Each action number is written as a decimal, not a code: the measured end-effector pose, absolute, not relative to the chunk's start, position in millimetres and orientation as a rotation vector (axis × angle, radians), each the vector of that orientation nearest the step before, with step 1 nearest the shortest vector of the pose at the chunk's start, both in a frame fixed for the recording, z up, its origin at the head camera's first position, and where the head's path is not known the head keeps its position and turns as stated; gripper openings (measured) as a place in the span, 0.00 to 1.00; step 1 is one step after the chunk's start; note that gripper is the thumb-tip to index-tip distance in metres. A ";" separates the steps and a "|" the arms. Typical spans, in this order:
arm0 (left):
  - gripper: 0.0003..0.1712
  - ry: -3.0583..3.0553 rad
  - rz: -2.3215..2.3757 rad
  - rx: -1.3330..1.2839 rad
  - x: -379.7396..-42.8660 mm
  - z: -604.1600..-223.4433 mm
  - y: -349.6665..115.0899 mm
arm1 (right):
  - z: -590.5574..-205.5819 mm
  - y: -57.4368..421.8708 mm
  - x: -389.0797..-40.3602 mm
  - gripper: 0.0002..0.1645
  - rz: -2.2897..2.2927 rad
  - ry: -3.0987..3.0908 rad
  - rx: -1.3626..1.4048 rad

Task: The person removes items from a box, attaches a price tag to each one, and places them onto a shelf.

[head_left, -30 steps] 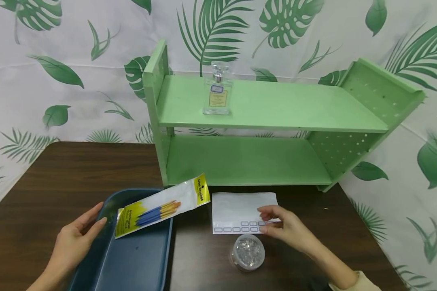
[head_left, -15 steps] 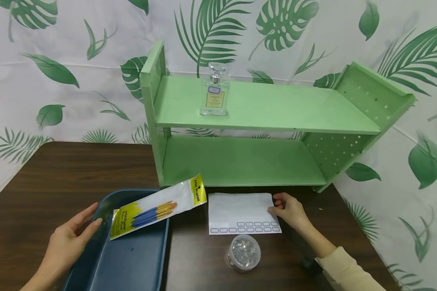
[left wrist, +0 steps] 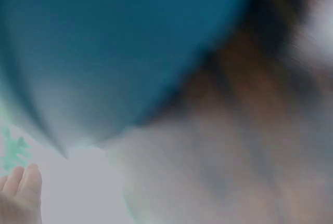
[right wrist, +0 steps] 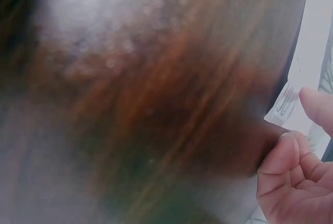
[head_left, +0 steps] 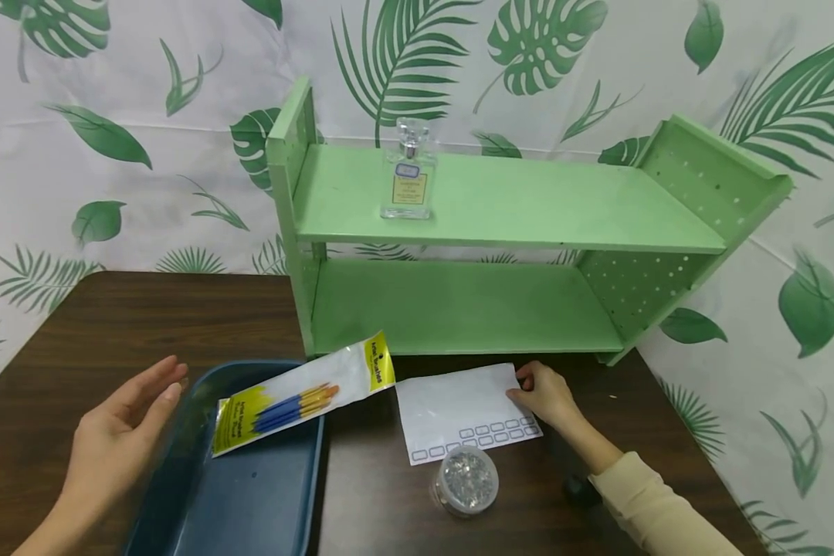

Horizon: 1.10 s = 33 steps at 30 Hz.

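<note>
My right hand [head_left: 545, 394] pinches the right edge of a white sheet of blue-bordered labels [head_left: 452, 405], which lies slightly turned on the table before the shelf. In the right wrist view, its thumb and curled fingers [right wrist: 278, 164] are by a piece of the sheet [right wrist: 285, 99]. My left hand [head_left: 114, 440] is held at the left side of a dark blue tray [head_left: 250, 502], fingers relaxed and holding nothing. A packet of artist brushes [head_left: 299, 405] lies slanted across the tray, its yellow top end past the rim. The left wrist view is mostly blurred blue tray.
A round clear jar of silvery bits [head_left: 467, 480] stands in front of the sheet, overlapping its lower edge in the head view. Behind is a green two-tier shelf [head_left: 514, 201], with a perfume bottle [head_left: 408, 181] on its upper board. A leaf-print cloth [head_left: 201, 177] hangs behind.
My right hand has moved from over the labels to the sheet's right edge, and the sheet has turned counterclockwise. My left hand has drawn away from the tray's rim, up and left.
</note>
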State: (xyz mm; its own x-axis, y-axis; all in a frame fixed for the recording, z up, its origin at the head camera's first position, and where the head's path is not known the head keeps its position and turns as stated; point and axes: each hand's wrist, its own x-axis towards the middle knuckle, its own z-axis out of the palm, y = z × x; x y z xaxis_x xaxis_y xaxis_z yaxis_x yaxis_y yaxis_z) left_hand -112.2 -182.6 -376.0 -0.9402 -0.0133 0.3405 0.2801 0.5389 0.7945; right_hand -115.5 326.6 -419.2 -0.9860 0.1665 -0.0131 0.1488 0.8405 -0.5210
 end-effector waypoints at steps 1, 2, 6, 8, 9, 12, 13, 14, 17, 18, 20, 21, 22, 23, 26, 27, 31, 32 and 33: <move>0.23 -2.451 -1.391 -0.253 -109.5 -369.2 -175.9 | -418.7 326.6 -115.8 0.19 0.842 -2.984 -0.254; 0.23 -2.441 -1.430 -0.280 -106.2 -362.0 -168.2 | -418.2 326.5 -116.1 0.19 0.840 -2.984 -0.255; 0.21 -2.453 -1.701 -0.431 -90.7 -335.8 -129.6 | -416.6 326.9 -116.9 0.16 0.835 -2.985 -0.271; 0.23 -2.488 -1.971 -0.508 -84.4 -327.6 -108.3 | -416.1 327.5 -117.2 0.15 0.830 -2.986 -0.277; 0.24 -2.495 -2.151 -0.533 -82.0 -325.8 -97.2 | -415.9 327.9 -117.3 0.15 0.827 -2.987 -0.280; 0.30 -2.515 -2.657 -0.458 -77.2 -329.0 -62.0 | -415.4 329.2 -116.8 0.15 0.816 -2.991 -0.292; 0.32 -2.527 -2.777 -0.406 -76.8 -333.1 -50.3 | -415.2 329.5 -116.5 0.15 0.814 -2.990 -0.293; 0.33 -2.540 -2.865 -0.336 -76.6 -337.6 -39.0 | -415.0 329.7 -116.1 0.14 0.810 -2.989 -0.295; 0.32 -2.613 -2.905 -0.180 -78.5 -352.3 -10.3 | -415.7 329.5 -114.8 0.14 0.815 -2.984 -0.301; 0.31 -2.645 -2.873 -0.131 -80.3 -356.3 -2.8 | -416.2 329.1 -114.6 0.14 0.820 -2.981 -0.302; 0.31 -2.711 -2.766 -0.056 -84.5 -362.5 8.7 | -417.5 327.6 -114.4 0.13 0.829 -2.974 -0.305; 0.31 -2.745 -2.696 -0.036 -86.8 -365.1 12.6 | -418.3 326.7 -114.4 0.13 0.833 -2.972 -0.309; 0.31 -2.781 -2.622 -0.021 -89.2 -367.8 15.7 | -418.9 325.7 -114.7 0.13 0.832 -2.970 -0.308; 0.32 -2.817 -2.552 0.001 -91.4 -369.5 18.3 | -419.4 324.6 -115.1 0.13 0.830 -2.966 -0.308; 0.33 -2.893 -2.403 0.060 -97.6 -374.8 25.0 | -420.2 321.9 -116.0 0.13 0.811 -2.960 -0.313; 0.33 -2.904 -2.371 0.086 -99.4 -376.5 27.3 | -420.3 321.3 -116.2 0.13 0.805 -2.959 -0.317; 0.31 -2.919 -2.286 0.178 -106.3 -382.5 36.3 | -420.2 320.1 -117.2 0.14 0.794 -2.955 -0.325; 0.31 -2.924 -2.258 0.191 -107.6 -383.1 38.0 | -420.4 320.4 -117.5 0.13 0.794 -2.953 -0.328; 0.30 -2.922 -2.246 0.210 -108.5 -383.2 39.5 | -420.5 320.7 -117.6 0.14 0.795 -2.951 -0.328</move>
State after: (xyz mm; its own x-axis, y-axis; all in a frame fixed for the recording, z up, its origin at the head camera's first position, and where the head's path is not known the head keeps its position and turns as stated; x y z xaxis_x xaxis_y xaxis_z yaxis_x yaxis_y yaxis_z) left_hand -108.5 39.5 -383.2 -0.8467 0.2342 -0.4778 -0.4015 0.3082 0.8625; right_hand -117.6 320.7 -420.5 -0.9749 0.2224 0.0101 0.1873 0.8437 -0.5032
